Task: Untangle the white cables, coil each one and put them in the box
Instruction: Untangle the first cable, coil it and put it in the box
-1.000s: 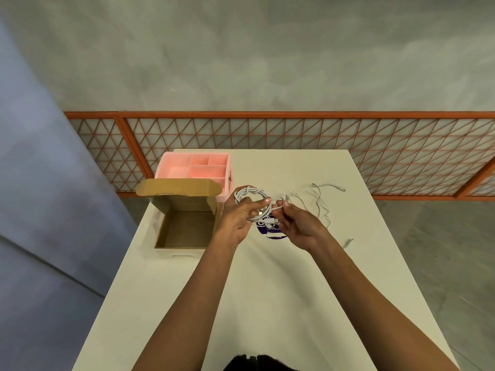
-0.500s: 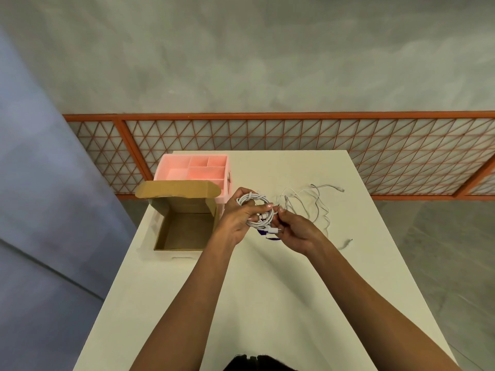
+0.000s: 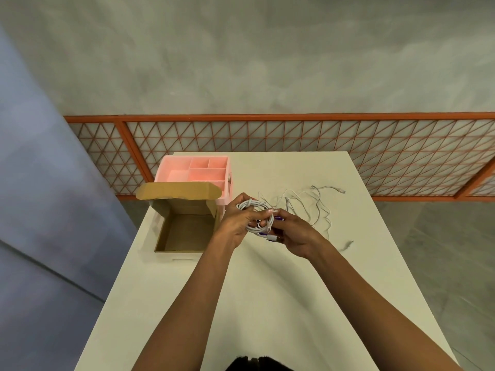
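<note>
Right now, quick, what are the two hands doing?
Left hand: closed, holding the coil.
Right hand: closed, gripping the same coil.

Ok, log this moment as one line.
left hand: holds coiled cable | right hand: grips same coil | box: open | loose cable: on table
</note>
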